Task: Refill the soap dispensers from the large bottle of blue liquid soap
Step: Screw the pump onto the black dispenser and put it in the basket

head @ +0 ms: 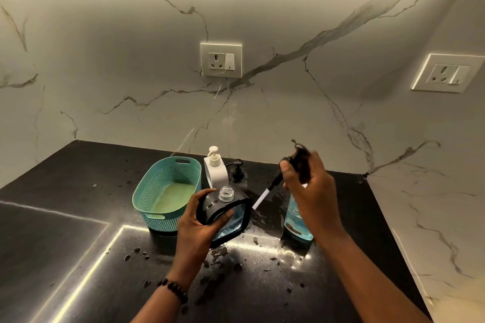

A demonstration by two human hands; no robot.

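Left hand: my left hand (203, 220) grips the dispenser (227, 214), fingers curled over its black shoulder and thumb laid along the near edge.
Dispenser: square, clear, with a black top and a little blue soap showing in the bottom; its threaded neck (226, 193) is open, with no pump on it. It tilts a bit toward me and seems to stand on the counter (78, 244).
Right hand: my right hand (309, 183) holds the black pump (299, 162) up in the air, fingers closed round its head; the head is blurred.
Pump tube: the tube (262, 196) slants down and left from my hand, dark at the top and white at the tip, which ends just right of the dispenser and does not touch it.
Bottle: the bottle (298, 220) of blue soap stands on the counter under my right wrist, mostly hidden by the hand; I cannot tell whether its cap is on.
Other dispensers: a white dispenser (215, 170) with its pump on stands behind the one I hold, and a small black one (238, 172) is just right of it, both near the wall.
Basket: a teal basket (168, 191) sits to the left, beside my left hand.
Counter: black, wet and speckled with dark drops around the dispenser and bottle.
Wall: marble, with two sockets (221, 60) above.
Wrist: a bead bracelet (173, 288) on my left wrist.
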